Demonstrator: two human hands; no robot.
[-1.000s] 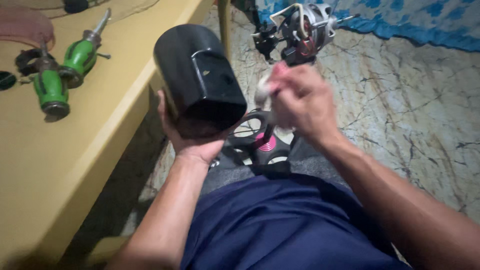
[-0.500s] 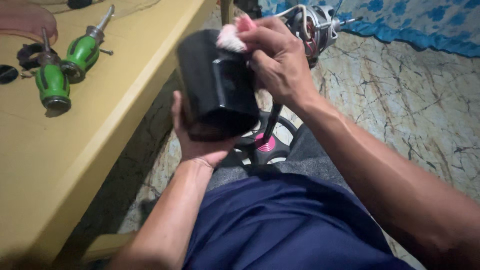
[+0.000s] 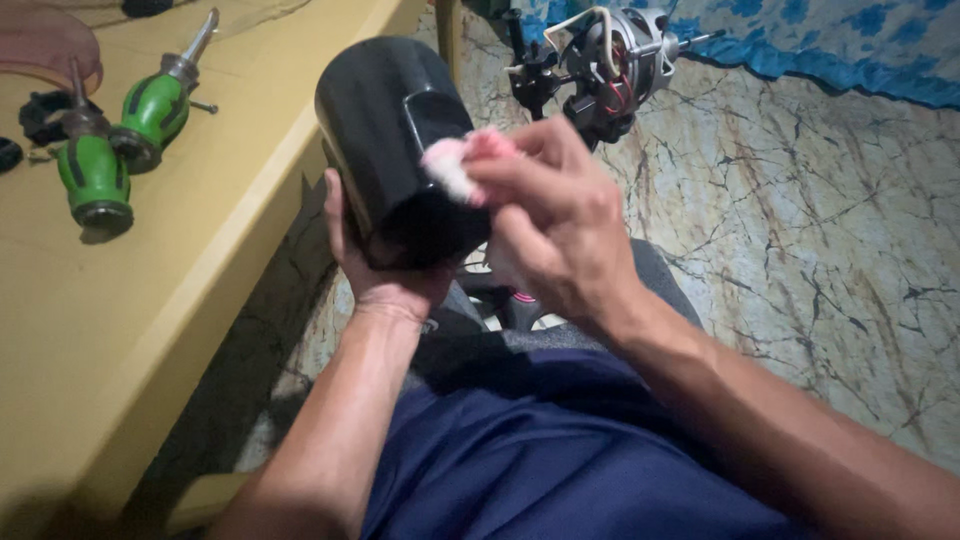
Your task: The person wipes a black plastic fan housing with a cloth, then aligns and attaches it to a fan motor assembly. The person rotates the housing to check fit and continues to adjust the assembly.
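Note:
My left hand (image 3: 375,265) grips a glossy black plastic housing (image 3: 385,130) from below, holding it up over my lap. My right hand (image 3: 555,225) pinches a small pink and white cloth (image 3: 452,165) and presses it against the right side of the housing. Behind the housing, on the marbled floor, stands a bare electric motor (image 3: 610,55) with wires and a shaft.
A yellow table (image 3: 150,300) runs along the left, carrying two green-handled screwdrivers (image 3: 120,140) and small black parts (image 3: 40,115). A blue patterned fabric (image 3: 830,40) lies at the top right on the floor (image 3: 830,220). Dark items sit by my knees under the housing.
My right hand with the cloth has slid from the top of the housing down onto its right side. A second ago it was away from the housing, to its right.

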